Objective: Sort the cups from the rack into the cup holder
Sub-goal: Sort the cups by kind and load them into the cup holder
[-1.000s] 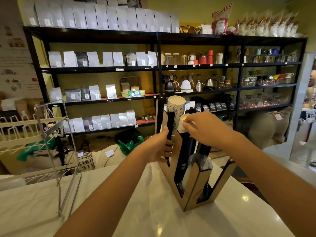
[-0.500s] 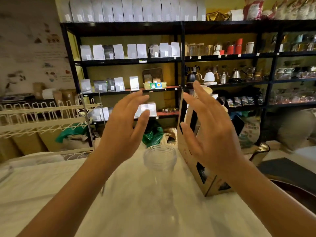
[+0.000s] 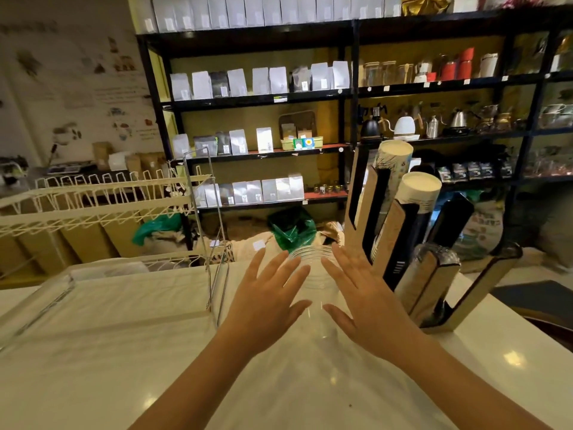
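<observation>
Both hands flanked a clear cup stack on the counter, fingers spread.

Head view: left hand (image 3: 269, 301) and right hand (image 3: 366, 301) were open, fingers apart, on either side of the clear cup stack (image 3: 312, 276); contact can't be told. Cup holder (image 3: 431, 287), cardboard w/ black slots, stood just right of it: two white paper-cup stacks (image 3: 417, 190) in rear slots, clear cups in a front slot. Wire rack (image 3: 102, 193) stood left on the white counter (image 3: 130, 361). Shelves (image 3: 263, 97) behind held white bags; label text was too blurred to read.
</observation>
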